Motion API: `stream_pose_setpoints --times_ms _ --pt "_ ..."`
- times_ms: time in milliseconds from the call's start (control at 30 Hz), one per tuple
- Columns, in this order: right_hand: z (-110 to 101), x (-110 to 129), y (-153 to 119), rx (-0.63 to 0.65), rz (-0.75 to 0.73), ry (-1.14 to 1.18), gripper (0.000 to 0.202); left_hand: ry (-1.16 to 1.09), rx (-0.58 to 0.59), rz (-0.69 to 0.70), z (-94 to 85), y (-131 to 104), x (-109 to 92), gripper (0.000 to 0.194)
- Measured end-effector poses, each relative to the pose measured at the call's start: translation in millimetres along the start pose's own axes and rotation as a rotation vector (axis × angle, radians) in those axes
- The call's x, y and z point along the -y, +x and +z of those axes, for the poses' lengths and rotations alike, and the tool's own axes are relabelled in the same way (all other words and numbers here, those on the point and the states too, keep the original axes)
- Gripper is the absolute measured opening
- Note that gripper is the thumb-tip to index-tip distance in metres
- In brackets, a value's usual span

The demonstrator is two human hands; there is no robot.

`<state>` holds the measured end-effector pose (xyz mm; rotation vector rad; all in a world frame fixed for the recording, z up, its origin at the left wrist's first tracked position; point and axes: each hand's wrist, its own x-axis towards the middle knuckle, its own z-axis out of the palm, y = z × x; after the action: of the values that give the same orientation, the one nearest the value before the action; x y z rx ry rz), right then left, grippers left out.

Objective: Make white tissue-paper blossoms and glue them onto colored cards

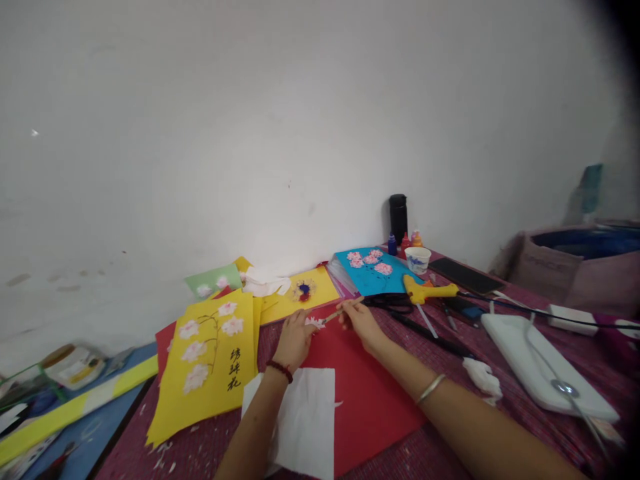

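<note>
Head view: the table's left edge point(131, 407) runs diagonally at near left, with a blue surface below it holding a yellow-green strip point(75, 408). The far edge meets the white wall point(250, 133). Open room is scarce: bare red sheet point(370, 400) lies near centre between the forearms, and there is a patch of maroon cloth point(200, 447) at near left. The right is crowded: a yellow glue gun point(427, 291), black scissors point(393, 304), a white tray point(540, 363) and cables.

The left hand point(294, 341), a red bead bracelet on its wrist, rests palm down, fingers curled onto a small white-and-pink paper flower point(315, 323) and pinning it to the red sheet's far edge. The right hand point(361, 319) is closed in a pinch round a thin brush point(343, 311), whose tip points left and reaches the flower. The flower is tiny and pale, with pinkish petals; finer detail is too small to tell.

A white paper sheet point(305, 420) lies under the left forearm. To the left sits a yellow card point(210, 373) with pink blossoms and black writing; far right-centre is a blue card point(373, 270) with pink blossoms.
</note>
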<state>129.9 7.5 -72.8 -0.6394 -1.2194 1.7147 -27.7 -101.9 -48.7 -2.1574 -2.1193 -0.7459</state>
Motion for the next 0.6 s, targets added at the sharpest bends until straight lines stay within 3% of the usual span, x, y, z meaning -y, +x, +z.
stream_pose_setpoints --times_ms 133,267,600 --pt "0.2 -8.2 3.6 0.007 -0.034 -0.046 0.030 0.110 0.001 -0.007 6.7 9.9 6.8 0.019" --pt "2.0 -13.4 4.5 0.044 -0.072 -0.125 0.028 0.157 -0.039 -0.076 11.7 15.6 17.6 0.016" --pt "15.9 -21.5 -0.1 0.266 -0.235 -0.432 0.021 0.051 -0.075 -0.272 18.9 11.7 35.0 0.014"
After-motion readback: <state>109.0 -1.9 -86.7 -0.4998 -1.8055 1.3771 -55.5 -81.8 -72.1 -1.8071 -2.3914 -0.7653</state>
